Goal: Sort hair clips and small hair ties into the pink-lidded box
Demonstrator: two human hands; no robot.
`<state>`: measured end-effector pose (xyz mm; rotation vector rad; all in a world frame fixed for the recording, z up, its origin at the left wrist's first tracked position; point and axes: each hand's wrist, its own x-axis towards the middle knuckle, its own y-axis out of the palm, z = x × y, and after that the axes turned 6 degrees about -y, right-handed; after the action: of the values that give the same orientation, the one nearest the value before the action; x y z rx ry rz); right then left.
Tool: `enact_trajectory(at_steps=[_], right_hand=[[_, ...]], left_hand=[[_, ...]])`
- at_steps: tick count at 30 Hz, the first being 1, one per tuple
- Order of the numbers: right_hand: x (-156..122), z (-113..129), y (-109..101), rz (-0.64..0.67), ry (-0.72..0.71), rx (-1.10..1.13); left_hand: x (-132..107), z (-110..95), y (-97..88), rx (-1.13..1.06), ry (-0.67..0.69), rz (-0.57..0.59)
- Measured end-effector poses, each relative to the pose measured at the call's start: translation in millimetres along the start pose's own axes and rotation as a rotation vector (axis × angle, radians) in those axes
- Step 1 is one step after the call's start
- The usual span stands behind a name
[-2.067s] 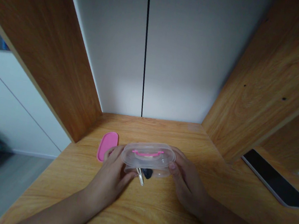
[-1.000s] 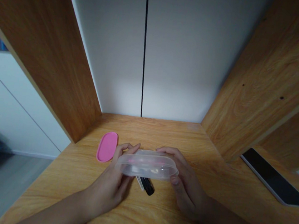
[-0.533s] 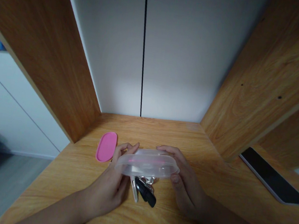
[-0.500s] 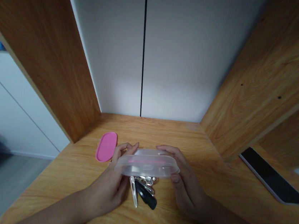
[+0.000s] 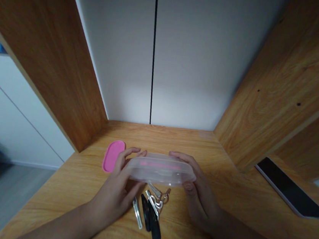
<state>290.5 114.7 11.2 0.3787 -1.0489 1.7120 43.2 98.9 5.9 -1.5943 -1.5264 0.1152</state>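
Both my hands grip a clear plastic container point(image 5: 161, 169) at its narrow ends, holding it on edge just above the desk, with a pink strip showing through it. My left hand point(image 5: 119, 180) holds the left end, and my right hand point(image 5: 197, 193) holds the right end. Just below the container, a bunch of keys point(image 5: 150, 210) with black fobs and silver clips lies on the desk, between my hands and apart from them. A pink oval lid point(image 5: 112, 155) lies just beyond my left fingers.
The light wooden desk point(image 5: 157, 140) sits between tall wooden side panels point(image 5: 285, 80) and a white back wall. A dark flat slab with a pale edge point(image 5: 291, 187) rests on a ledge at the right. The desk's left edge drops to a grey floor.
The keys have dropped lower and spread out on the desk, nearer to me, with the black fobs and clips now apart. The container has risen slightly and shifted a little to the right.
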Motion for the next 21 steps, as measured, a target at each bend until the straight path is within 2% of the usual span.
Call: enact_trajectory(at_steps=[4,7,10,15,21], right_hand=[[4,-3,-1,-0.073,0.057,-0.001],[8,-3,0,-0.035,0.066,0.036],[7,-3,5,-0.009,0.083,-0.050],[5,-6,10,0.031,0.270,-0.151],[10,-9,9,-0.033,0.370,-0.131]], left_hand=[[1,1,-3.2,0.011,-0.031,0.061],[2,3,-3.7,0.033,-0.059,0.040],[4,5,-4.0,0.047,-0.092,0.020],[2,5,-5.1,0.052,-0.139,0.021],[-2,9,-2.8,0.083,-0.228,-0.058]])
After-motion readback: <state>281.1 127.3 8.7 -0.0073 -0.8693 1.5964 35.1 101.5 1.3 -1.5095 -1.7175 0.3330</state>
